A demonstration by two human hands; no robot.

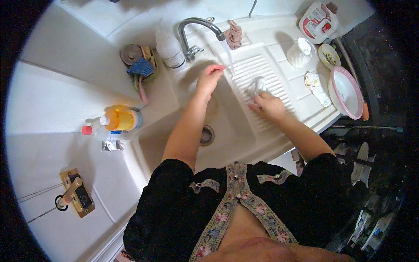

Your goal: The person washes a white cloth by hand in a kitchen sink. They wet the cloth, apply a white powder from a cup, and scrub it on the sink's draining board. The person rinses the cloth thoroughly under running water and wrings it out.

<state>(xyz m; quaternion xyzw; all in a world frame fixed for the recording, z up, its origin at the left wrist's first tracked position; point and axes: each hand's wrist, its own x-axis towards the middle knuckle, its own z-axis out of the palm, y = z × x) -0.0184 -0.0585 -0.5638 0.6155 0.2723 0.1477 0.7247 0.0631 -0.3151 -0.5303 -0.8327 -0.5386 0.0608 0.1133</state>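
Note:
Water runs from a chrome faucet (200, 24) over the edge between the sink basin (226, 131) and the ribbed washboard (262, 68). My left hand (209, 80) is raised over the basin, just left of the stream, its fingers bent and nothing seen in it. On the washboard, my right hand (270, 106) grips a wet, whitish cloth-like thing (258, 85), blurred and partly hidden by the fingers. Behind the washboard a crumpled pinkish-brown cloth (233, 35) lies on the ledge.
A white pump bottle (170, 50) stands left of the faucet, near a blue scrubber (140, 67). Yellow-orange liquid fills a bottle (121, 119) on the left ledge. At right are a white textured cup (298, 54), a large jug (317, 24), a small dish (329, 55) and a pink-rimmed bowl (348, 93).

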